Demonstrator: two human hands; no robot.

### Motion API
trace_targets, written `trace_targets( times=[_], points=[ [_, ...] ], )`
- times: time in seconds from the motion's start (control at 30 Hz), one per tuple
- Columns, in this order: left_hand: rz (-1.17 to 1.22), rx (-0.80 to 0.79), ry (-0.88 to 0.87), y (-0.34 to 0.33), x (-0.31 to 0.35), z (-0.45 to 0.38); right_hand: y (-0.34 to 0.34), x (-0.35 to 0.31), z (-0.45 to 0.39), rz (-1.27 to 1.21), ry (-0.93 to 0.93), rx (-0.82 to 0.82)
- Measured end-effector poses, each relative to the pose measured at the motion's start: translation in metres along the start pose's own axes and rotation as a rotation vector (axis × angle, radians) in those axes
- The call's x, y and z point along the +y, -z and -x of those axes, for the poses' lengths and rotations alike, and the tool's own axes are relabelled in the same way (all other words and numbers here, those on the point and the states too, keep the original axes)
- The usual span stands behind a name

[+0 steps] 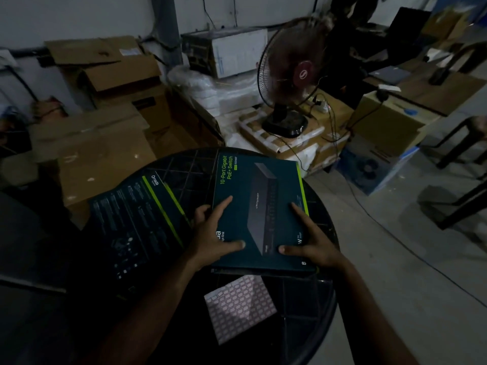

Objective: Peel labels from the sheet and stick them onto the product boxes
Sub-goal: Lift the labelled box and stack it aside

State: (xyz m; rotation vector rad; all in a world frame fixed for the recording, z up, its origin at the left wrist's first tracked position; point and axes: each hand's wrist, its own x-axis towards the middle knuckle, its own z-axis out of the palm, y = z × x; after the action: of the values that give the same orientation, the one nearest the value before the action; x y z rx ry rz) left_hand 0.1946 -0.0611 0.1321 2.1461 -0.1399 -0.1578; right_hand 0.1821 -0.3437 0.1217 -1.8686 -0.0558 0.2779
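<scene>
I see a second dark box left of the switch box on the round table. My left hand and right hand lie spread upon the switch box; the label sheet lies nearer me.

Dim, underexposed wide-angle view, edges bowed, background softly blurred.
</scene>
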Motion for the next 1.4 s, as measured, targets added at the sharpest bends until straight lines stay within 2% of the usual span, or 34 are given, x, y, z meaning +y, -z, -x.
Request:
trace_targets(
  times=[0.17,0.27,0.4,0.67,0.9,1.1,1.2,1.27,1.33,1.4],
  points=[
    [-0.064,0.014,0.076,-0.046,-0.012,-0.051,0.042,0.043,-0.073,0.191,-0.007,-0.083],
    [-0.153,0.043,0.095,-0.07,-0.015,-0.087,0.065,0.069,-0.121,0.224,0.074,-0.098],
    [-0.235,0.036,0.116,-0.095,-0.022,-0.138,0.086,0.094,-0.176,0.269,0.042,-0.1],
    [-0.121,0.1,0.269,-0.126,-0.034,-0.194,0.109,0.107,-0.263,0.364,0.07,-0.211],
    [-0.068,0.146,0.333,-0.144,-0.055,-0.213,0.108,0.13,-0.3,0.355,0.02,-0.285],
    [-0.213,0.081,0.373,-0.163,-0.066,-0.211,0.104,0.142,-0.305,0.59,0.016,-0.383],
    [-0.295,-0.006,0.366,-0.161,-0.064,-0.208,0.103,0.135,-0.3,0.694,-0.01,-0.41],
    [-0.363,-0.064,0.359,-0.156,-0.062,-0.203,0.098,0.123,-0.291,0.855,-0.016,-0.383],
    [-0.374,-0.069,0.356,-0.149,-0.057,-0.193,0.087,0.107,-0.275,0.993,0.061,-0.252],
    [-0.362,-0.034,0.35,-0.139,-0.051,-0.175,0.068,0.092,-0.255,0.998,0.123,-0.144]
  ],
)
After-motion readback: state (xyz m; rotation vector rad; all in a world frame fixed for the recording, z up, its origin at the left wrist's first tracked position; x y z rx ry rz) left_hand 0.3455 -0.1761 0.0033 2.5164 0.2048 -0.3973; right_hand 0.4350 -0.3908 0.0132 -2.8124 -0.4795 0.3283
